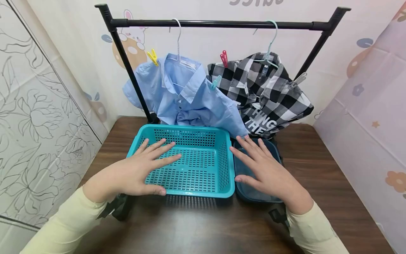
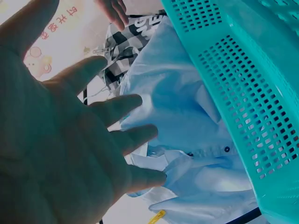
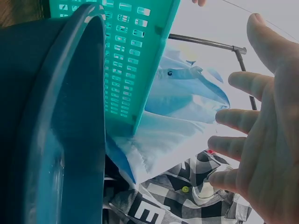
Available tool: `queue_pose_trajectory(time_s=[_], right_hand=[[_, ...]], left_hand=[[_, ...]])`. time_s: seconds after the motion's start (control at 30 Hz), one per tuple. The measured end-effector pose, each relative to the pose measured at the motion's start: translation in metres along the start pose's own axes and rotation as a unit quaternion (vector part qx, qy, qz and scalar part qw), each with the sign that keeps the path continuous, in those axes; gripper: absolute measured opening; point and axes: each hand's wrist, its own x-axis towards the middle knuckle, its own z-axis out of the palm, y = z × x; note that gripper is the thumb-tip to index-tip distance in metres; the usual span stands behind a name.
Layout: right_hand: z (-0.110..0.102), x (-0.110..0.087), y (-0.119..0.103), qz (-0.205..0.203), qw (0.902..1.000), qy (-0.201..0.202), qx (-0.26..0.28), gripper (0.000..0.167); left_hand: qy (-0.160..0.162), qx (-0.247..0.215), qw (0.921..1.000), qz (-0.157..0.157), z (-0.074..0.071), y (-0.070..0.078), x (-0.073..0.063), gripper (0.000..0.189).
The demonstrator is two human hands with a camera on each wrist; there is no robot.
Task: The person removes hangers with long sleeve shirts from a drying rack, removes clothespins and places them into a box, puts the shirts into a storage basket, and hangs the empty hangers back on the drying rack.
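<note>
My left hand (image 1: 134,173) spreads its fingers over the left part of a turquoise plastic basket (image 1: 203,195), holding nothing. Over a dark blue bin (image 1: 253,194) on the right, my right hand (image 1: 269,169) is spread too, its palm bare in the right wrist view. Behind the basket hangs a light blue short-sleeved shirt (image 1: 187,95) on a white hanger (image 1: 178,42), with a yellow clothespin (image 1: 153,57) and a teal clothespin (image 1: 215,82) on it. A black-and-white checked shirt (image 1: 285,95) hangs on a mint hanger (image 1: 270,46), with a red clothespin (image 1: 224,58) and a grey clothespin (image 1: 298,80).
A black clothes rack (image 1: 219,24) spans the back, its posts slanting down at both sides. Brown wooden table (image 1: 190,229) lies under everything. Patterned cloth walls (image 1: 371,123) close in the back and right, and a floral panel (image 1: 41,116) stands on the left.
</note>
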Motion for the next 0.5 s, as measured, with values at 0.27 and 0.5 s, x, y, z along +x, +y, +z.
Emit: queue_pose_trajectory(time_s=[0.27, 0.5], right_hand=[[-0.001, 0.0, 0.001, -0.004, 0.9999, 0.014, -0.005, 0.083], [-0.001, 0.0, 0.002, -0.004, 0.9995, 0.03, -0.008, 0.083]], left_hand=[[0.001, -0.004, 0.9995, 0.031, -0.011, -0.011, 0.004, 0.089], [0.026, 0.011, 0.9995, 0.016, -0.028, -0.027, 0.009, 0.084]])
